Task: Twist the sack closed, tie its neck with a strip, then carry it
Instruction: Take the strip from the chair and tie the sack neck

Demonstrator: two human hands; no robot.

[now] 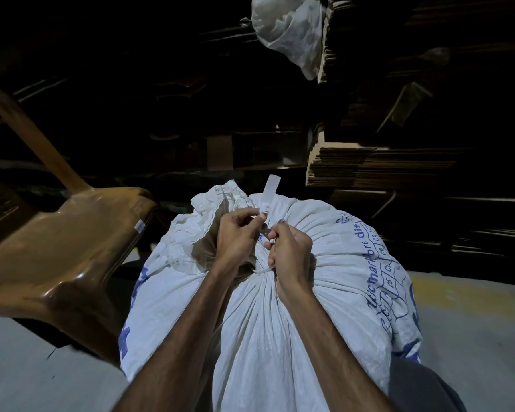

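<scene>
Pinching the white strip (268, 195) at centre frame, left hand (237, 237) and right hand (290, 248) grip it over the sack (256, 337) neck, free end pointing toward 12 o'clock, sack's long axis running 6-to-12.

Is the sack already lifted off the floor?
No, the sack rests on the floor while both hands pull the strip at its gathered neck.

A single head-worn wide-angle view is given, aimed forward and steeply down from close above the sack (280, 307), which fills the centre toward 6 o'clock. A brown chair (66, 248) is framed at 9 o'clock and stacked cardboard (369, 168) toward 1 o'clock.
</scene>
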